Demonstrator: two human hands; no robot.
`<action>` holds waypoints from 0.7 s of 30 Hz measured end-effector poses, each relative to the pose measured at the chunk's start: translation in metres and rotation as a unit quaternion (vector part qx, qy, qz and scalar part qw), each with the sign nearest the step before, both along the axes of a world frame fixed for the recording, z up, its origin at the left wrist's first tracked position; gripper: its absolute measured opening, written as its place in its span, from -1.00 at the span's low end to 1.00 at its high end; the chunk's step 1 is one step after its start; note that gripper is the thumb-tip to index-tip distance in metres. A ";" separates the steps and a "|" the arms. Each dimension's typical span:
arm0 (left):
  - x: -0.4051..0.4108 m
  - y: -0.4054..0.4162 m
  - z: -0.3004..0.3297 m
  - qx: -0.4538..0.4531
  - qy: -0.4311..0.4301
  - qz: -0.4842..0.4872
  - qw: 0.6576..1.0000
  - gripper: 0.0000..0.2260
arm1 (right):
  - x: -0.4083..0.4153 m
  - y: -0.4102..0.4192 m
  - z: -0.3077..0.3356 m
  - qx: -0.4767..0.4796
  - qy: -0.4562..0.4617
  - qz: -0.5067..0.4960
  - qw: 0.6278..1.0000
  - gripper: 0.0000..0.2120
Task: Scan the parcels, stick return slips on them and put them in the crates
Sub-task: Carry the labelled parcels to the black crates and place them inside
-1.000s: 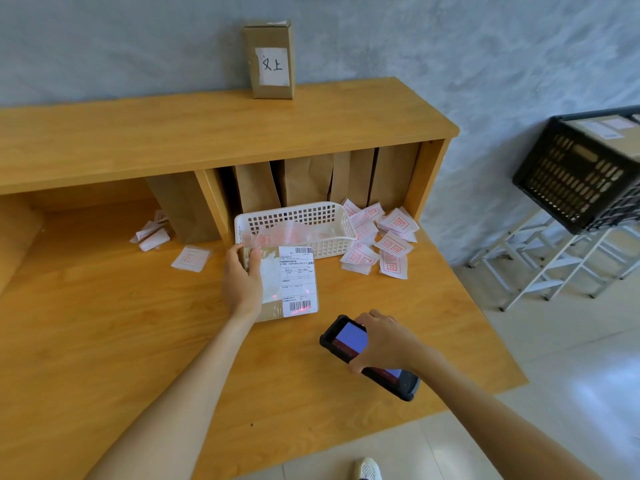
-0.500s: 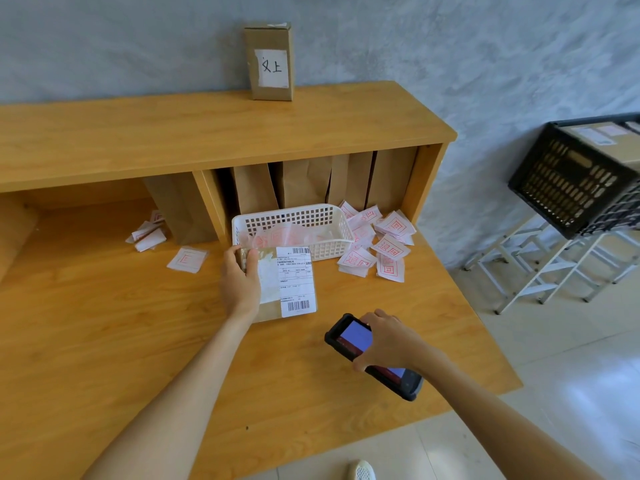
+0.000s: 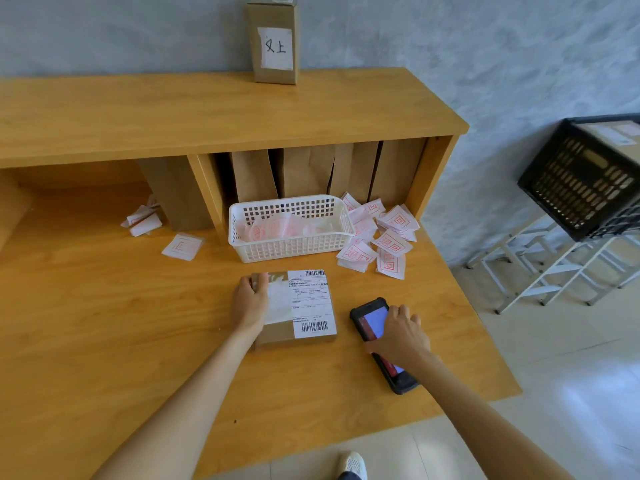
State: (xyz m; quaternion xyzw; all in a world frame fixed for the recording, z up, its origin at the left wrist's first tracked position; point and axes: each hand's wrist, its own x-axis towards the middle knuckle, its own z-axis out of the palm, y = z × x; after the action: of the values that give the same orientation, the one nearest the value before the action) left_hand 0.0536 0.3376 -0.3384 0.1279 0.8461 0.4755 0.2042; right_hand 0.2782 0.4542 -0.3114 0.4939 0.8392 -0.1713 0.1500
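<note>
1. One parcel is lying flat on the desk, just in front of the white basket, shipping label facing up
2. Its long axis is running away from the person toward the basket; the label is covering the right half, with one barcode at the far edge and one at the near edge
3. Left hand is resting on the parcel's left side, fingers curling over the far-left corner and gripping it
4. Right hand is wrapping round one black handheld scanner, fingers curled over its right edge; the scanner is sitting low over the desk just right of the parcel, and I cannot tell if it is touching the wood
5. Scanner's long axis is running diagonally, lit screen end pointing far-left toward the parcel, other end toward the desk's near-right edge
6. Return slips, white with red stamp marks, are lying loose in a pile right of the basket, roughly eight showing, overlapping so the exact count is unclear; more are sitting inside the basket
7. One single slip is lying left of the basket, with a few crumpled ones further back left
8. One black crate is sitting tilted on a white rack at the right, a boxed parcel showing inside
9. One small upright box with a handwritten label is standing on the top shelf
</note>
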 end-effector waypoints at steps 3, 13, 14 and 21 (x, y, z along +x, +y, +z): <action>0.000 0.010 -0.010 -0.026 0.010 -0.002 1.000 -0.72 | 0.003 0.013 -0.005 -0.027 0.020 -0.017 0.999 -0.21; -0.002 0.057 -0.025 -0.125 0.090 -0.033 0.988 -0.56 | -0.009 0.110 0.005 -0.126 0.281 -0.302 0.902 -0.47; -0.003 0.061 -0.026 -0.126 0.101 -0.035 0.986 -0.57 | -0.013 0.119 0.004 -0.127 0.292 -0.318 0.893 -0.50; -0.005 0.063 -0.039 -0.096 0.154 -0.026 0.983 -0.63 | -0.034 0.163 -0.010 -0.124 0.332 -0.368 0.860 -0.75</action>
State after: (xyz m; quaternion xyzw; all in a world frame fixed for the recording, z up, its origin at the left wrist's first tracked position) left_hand 0.0489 0.4002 -0.3778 0.2014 0.9055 0.3614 0.0948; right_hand 0.2437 0.6172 -0.3209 0.6575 0.5684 -0.4709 -0.1514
